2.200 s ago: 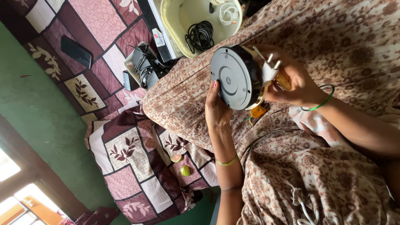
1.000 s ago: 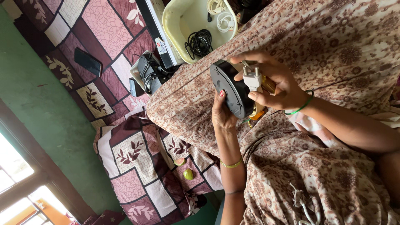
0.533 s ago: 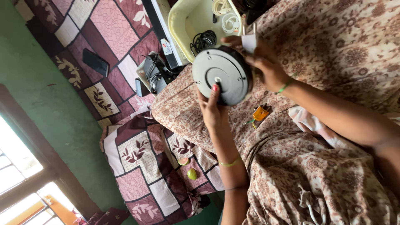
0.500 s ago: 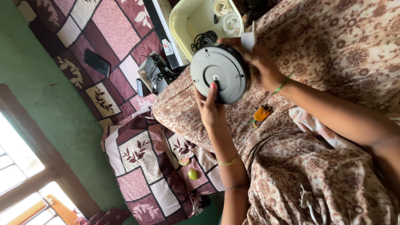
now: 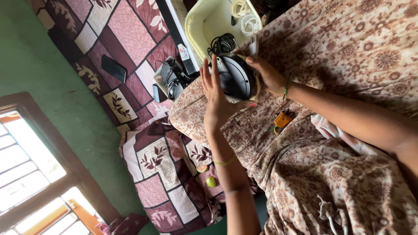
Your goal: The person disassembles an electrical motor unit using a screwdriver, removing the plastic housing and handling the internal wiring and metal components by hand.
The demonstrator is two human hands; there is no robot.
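A round dark grey disc-shaped device (image 5: 236,77) is held between both hands above a brown flowered cloth (image 5: 348,65). My left hand (image 5: 216,96) presses flat against its rim and underside, fingers straight and spread. My right hand (image 5: 268,75) grips the opposite edge, with a white piece (image 5: 254,46) sticking up past its fingers. A small orange part with green wires (image 5: 281,120) lies on the cloth just beside my right wrist.
A cream plastic tub (image 5: 213,24) holding black and white cables sits just beyond the device. Dark electronic gear (image 5: 170,79) and a black phone (image 5: 114,68) lie on a maroon patchwork bedspread (image 5: 161,174). Two small green fruits (image 5: 210,181) rest lower down. A window (image 5: 30,174) is at the left.
The orange part left my right hand and now lies on the cloth. Both hands lifted the disc toward the tub and turned it, so its dark side faces me.
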